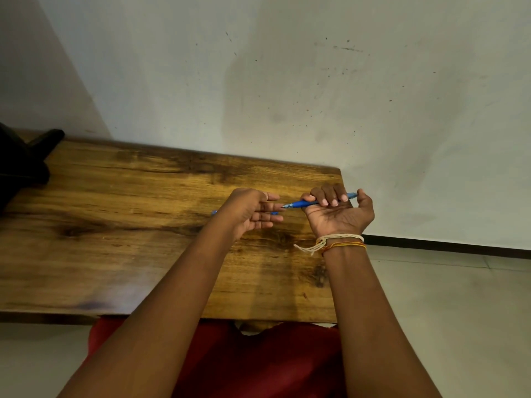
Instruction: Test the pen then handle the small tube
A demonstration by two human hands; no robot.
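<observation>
My right hand point(339, 214) grips a blue pen point(298, 204) with the fingers curled over its barrel and the palm turned up; the tip points left. My left hand point(253, 212) is just left of the tip, palm facing right, fingers straight and relaxed, holding nothing. A second blue object point(215, 212) lies on the wooden table point(129, 225) behind my left hand, mostly hidden by it. Both hands hover over the right part of the table. Thread bands circle my right wrist point(342, 242).
A black object point(23, 162) sits at the table's far left. A pale wall point(316, 81) rises right behind the table. The table's right edge is near my right hand, with tiled floor point(445, 297) beyond. Red cloth point(258, 360) covers my lap below the front edge.
</observation>
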